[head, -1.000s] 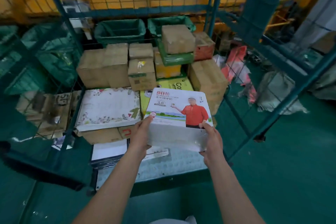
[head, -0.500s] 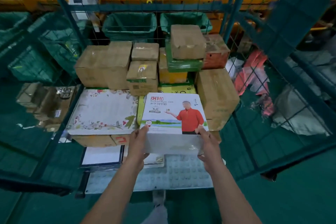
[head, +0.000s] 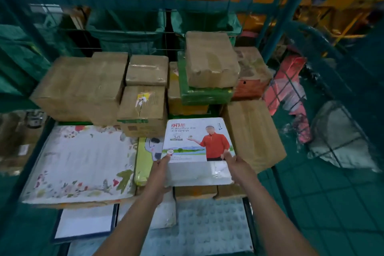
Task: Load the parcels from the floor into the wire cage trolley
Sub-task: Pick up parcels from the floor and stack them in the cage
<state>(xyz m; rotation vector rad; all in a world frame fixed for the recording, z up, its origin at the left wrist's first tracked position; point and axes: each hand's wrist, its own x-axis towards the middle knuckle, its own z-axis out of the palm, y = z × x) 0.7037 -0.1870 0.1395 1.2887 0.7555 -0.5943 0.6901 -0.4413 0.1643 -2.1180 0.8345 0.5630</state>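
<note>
A white milk carton box (head: 197, 143) with a printed figure in a red jacket sits inside the green wire cage trolley (head: 276, 27), on top of other parcels. My left hand (head: 160, 174) grips its near left corner, thumb on top. My right hand (head: 239, 166) grips its near right corner. The box lies between a yellow-green parcel (head: 142, 162) on its left and a long brown carton (head: 253, 133) on its right. Several taped brown cartons (head: 83, 85) are stacked behind it.
A flat floral-printed box (head: 81, 162) fills the trolley's left front. A white framed panel (head: 85, 222) and a dimpled grey mat (head: 207, 226) lie at the front edge. Red and grey bags (head: 291, 93) lie on the green floor beyond the right mesh wall.
Both hands have carried the white box forward and down into the trolley, setting it lower among the parcels. The camera has moved closer to the cage.
</note>
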